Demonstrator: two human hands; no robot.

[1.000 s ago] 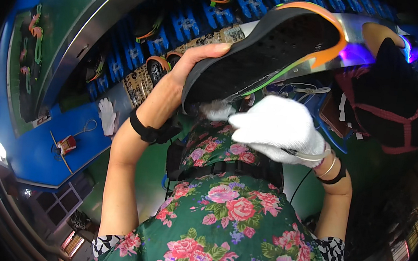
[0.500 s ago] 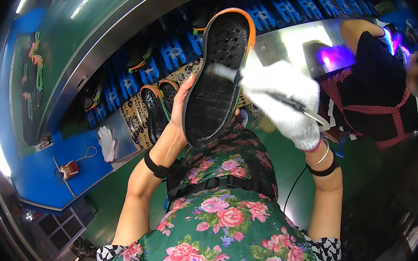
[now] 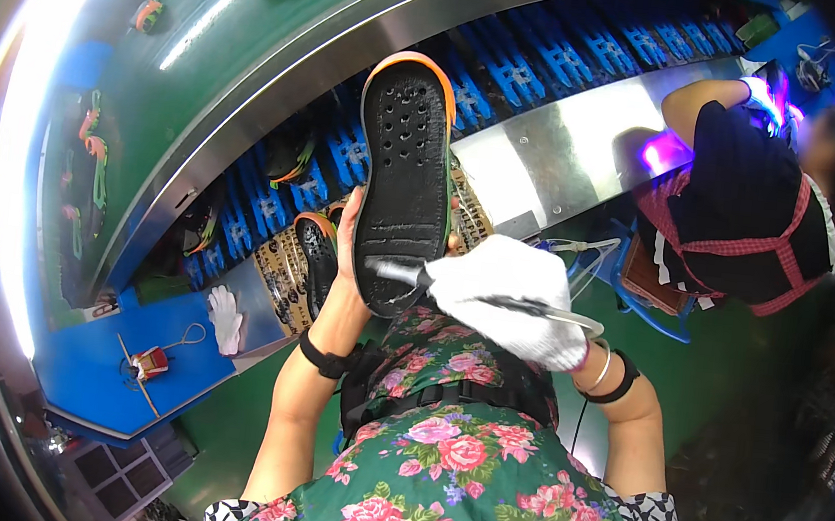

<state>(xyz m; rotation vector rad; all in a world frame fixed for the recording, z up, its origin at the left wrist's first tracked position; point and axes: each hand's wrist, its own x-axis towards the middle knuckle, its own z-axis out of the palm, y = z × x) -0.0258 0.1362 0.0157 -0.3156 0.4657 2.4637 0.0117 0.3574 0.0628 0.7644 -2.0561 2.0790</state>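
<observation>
Upright in front of me, my left hand (image 3: 346,254) grips a black shoe sole (image 3: 404,194) with an orange edge at its upper end. My thumb lies along the sole's left side; fingertips show at its right. Small holes dot the upper part of its face. My right hand (image 3: 509,302), in a white knitted glove, is closed round a brush (image 3: 394,270) with a dark handle and a pale tube at its rear. The bristles lie across the sole's lower end, slightly blurred. Behind my left hand, a similar black and orange piece (image 3: 316,256) is partly hidden.
A curved metal-edged line (image 3: 254,74) with blue racks (image 3: 515,79) runs behind the sole. At left a blue table (image 3: 92,355) bears a red object (image 3: 152,364) and a white glove (image 3: 225,320). A co-worker (image 3: 736,191) works under purple light at right, near a blue stool (image 3: 650,298).
The brush has moved down the sole, from its middle to its lower end. In the picture, the sole sits lower and further left, and the surroundings have shifted too.
</observation>
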